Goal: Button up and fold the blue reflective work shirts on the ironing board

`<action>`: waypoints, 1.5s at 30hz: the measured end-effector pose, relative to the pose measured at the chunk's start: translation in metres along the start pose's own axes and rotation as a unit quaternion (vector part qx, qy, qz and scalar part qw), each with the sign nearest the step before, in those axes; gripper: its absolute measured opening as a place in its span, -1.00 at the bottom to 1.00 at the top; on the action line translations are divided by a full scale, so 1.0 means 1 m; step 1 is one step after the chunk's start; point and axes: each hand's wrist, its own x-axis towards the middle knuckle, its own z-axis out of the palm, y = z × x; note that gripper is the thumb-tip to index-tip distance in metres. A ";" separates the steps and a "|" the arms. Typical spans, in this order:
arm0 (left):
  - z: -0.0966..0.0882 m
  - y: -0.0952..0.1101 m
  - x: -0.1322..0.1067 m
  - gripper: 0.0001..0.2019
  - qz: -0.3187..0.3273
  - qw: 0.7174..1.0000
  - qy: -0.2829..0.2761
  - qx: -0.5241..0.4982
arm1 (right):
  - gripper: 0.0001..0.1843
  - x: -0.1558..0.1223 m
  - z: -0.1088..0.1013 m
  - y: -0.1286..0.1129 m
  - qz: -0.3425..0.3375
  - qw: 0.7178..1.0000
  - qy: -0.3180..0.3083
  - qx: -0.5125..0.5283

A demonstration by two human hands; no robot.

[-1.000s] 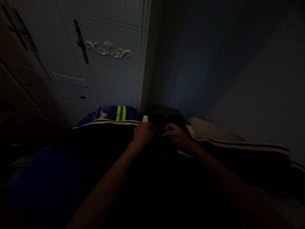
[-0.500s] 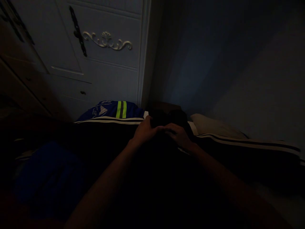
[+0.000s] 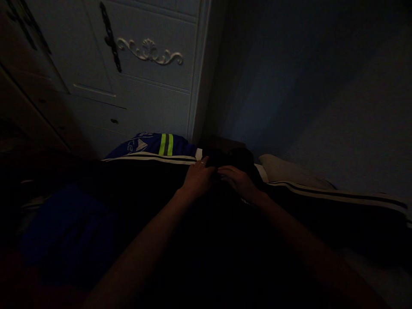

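Note:
A black jacket (image 3: 154, 171) with white-striped sleeves lies spread out in the dim light, one sleeve to each side. Small pale lettering shows on it by my right wrist. My left hand (image 3: 199, 175), with a ring on one finger, is closed on the dark cloth near the jacket's collar. Just to its right, my right hand (image 3: 237, 179) has its fingers bent over the same cloth, with a small gap between the hands. A bunched dark part (image 3: 240, 159) of cloth rises beyond the fingers. Darkness hides the exact grip.
Beyond the left sleeve lies a blue garment (image 3: 149, 145) with a yellow-green reflective band. A light cushion (image 3: 289, 169) rests behind the right sleeve. More blue cloth (image 3: 67, 231) lies at lower left. A white cabinet (image 3: 154, 86) and a wall (image 3: 322, 98) stand behind.
My hands have drawn slightly apart; the thumb and fingers that met earlier now leave a gap. The left hand has turned so its ring shows. The view has shifted a little.

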 end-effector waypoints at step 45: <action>0.006 -0.013 0.009 -0.73 -0.152 0.978 0.047 -0.132 | -0.80 0.078 -0.008 0.001 -0.273 0.831 -0.398 -0.277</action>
